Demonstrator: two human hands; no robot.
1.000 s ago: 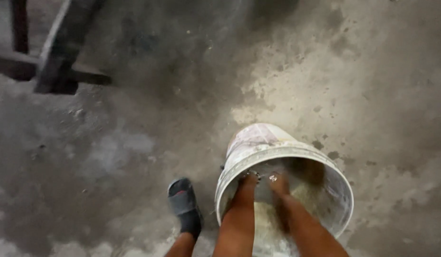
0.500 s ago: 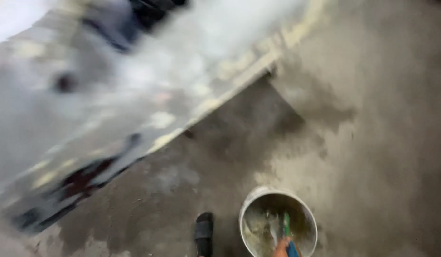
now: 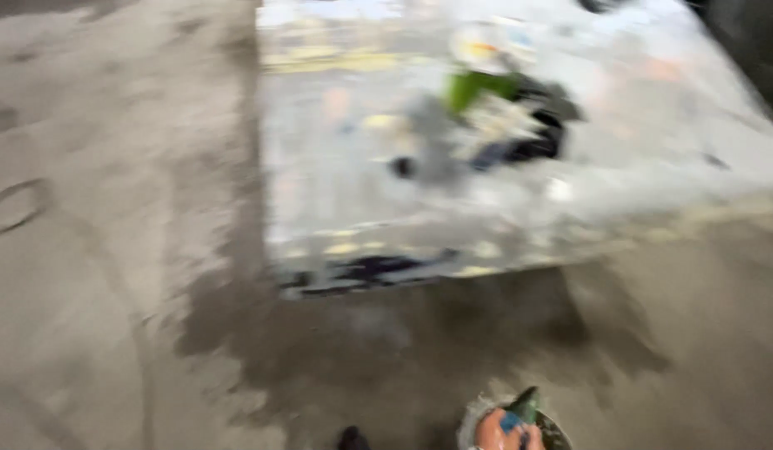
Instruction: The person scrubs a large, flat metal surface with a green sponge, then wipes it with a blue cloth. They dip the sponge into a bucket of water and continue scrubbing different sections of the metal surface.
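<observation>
Hand on a green-handled tool over the bucket, low table beyond.

We find one hand [image 3: 496, 432] at the bottom edge, directly over the bucket [image 3: 470, 421], fingers curled shut around a tool [image 3: 524, 407] with a green and blue handle; which hand it is we cannot tell, and the other is out of view. We judge the closed grip suits working the tool inside the bucket. Its long axis runs up and slightly right, the free end pointing away from the bucket toward the table [image 3: 503, 167]. A dark shoe [image 3: 350, 437] sits just left of the bucket. Motion blur hides finer detail.
</observation>
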